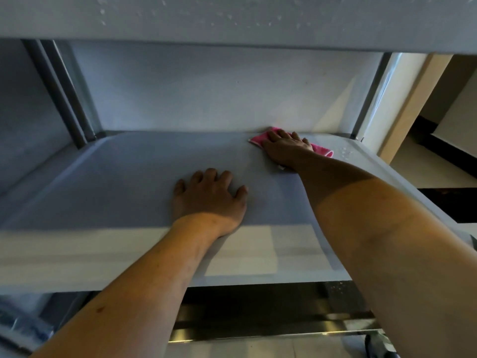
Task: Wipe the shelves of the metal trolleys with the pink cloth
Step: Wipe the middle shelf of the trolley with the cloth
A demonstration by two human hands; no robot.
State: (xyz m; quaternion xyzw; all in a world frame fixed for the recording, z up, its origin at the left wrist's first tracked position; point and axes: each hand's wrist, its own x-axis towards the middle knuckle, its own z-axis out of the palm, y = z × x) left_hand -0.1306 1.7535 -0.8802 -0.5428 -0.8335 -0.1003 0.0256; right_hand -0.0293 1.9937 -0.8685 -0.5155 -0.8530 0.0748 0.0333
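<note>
Nearest, the left hand (210,196) lies spread flat on the middle shelf (129,182) of the metal trolley, fingers straight, bracing and holding nothing. Farther in, the right hand (285,148) presses its flat fingers on the pink cloth (260,139) at the shelf's far right corner, against the back edge. Droplets (346,152) sit just beside the cloth, so that corner seems unfinished; the upper shelf (232,19) also shows specks, and other shelves' state cannot be told.

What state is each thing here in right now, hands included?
Pink cloth: flattened on the shelf's far right corner, under the right hand.
Right hand: fingers straight, pressing the cloth.
Left hand: spread flat on bare shelf, holding nothing.
Grey metal trolley shelf: level, water droplets near its right edge.
</note>
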